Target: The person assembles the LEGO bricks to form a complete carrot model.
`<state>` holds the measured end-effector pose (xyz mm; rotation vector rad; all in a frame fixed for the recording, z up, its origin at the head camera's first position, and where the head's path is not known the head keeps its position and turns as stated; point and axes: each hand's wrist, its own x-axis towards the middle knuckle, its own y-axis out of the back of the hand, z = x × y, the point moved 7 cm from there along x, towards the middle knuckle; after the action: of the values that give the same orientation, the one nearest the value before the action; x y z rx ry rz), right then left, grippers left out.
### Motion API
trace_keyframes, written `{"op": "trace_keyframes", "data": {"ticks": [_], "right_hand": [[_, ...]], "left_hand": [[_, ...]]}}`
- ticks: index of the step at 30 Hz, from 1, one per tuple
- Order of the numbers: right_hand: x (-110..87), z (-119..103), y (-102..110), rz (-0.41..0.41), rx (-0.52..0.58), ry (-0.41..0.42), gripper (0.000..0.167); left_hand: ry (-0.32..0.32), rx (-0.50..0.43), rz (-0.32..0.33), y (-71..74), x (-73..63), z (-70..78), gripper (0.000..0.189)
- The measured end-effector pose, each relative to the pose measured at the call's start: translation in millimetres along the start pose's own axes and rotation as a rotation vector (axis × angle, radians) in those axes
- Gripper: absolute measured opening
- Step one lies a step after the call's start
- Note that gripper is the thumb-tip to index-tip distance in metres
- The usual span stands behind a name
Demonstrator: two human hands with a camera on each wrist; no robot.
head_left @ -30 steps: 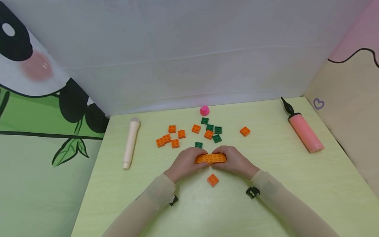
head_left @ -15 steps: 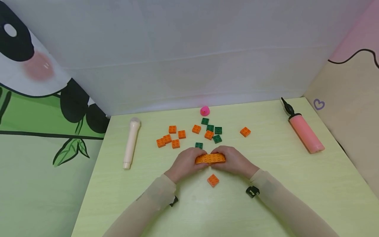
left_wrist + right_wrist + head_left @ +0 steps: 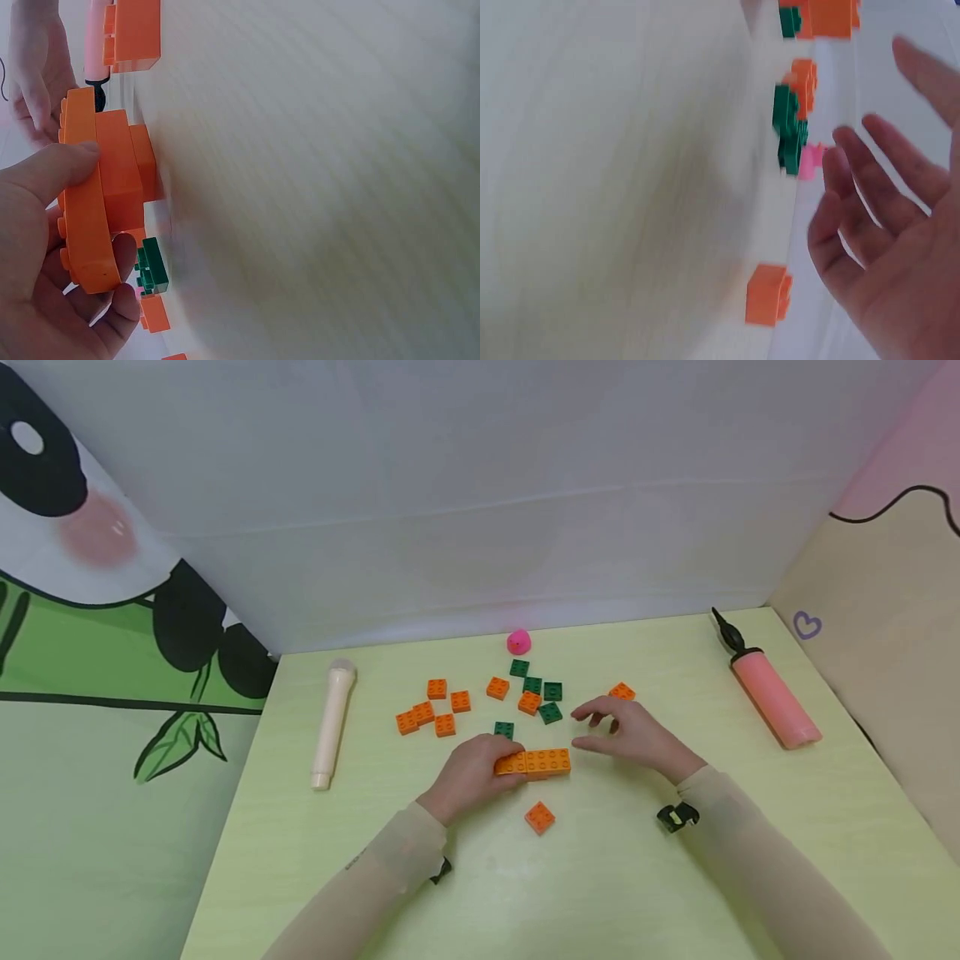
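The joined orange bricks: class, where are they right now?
In the head view, the joined orange bricks are below and slightly right of centre, gripped by the left hand, with one loose orange brick just below.

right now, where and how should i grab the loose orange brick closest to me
Probably pinch the loose orange brick by opposite side walls, coming from the right with the free right hand: it lies studs up, turned corner-on, and the left hand holds the orange assembly beyond it.
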<state>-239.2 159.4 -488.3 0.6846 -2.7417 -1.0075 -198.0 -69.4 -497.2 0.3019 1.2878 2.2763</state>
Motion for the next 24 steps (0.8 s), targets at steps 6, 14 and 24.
{"op": "trace_keyframes", "data": {"ticks": [6, 14, 24], "right_hand": [[0.8, 28, 38, 0.259, -0.035, -0.083, 0.036], [5.4, 55, 53, 0.364, -0.042, -0.196, 0.044], [17.3, 76, 45, 0.260, -0.101, -0.286, 0.052]], "left_hand": [[0.002, 0.000, 0.001, -2.5, 0.2, -1.1, 0.042], [0.023, -0.009, 0.002, -1.8, -1.4, -0.8, 0.042], [0.023, -0.005, 0.010, 0.3, -2.0, 2.2, 0.041]]}}
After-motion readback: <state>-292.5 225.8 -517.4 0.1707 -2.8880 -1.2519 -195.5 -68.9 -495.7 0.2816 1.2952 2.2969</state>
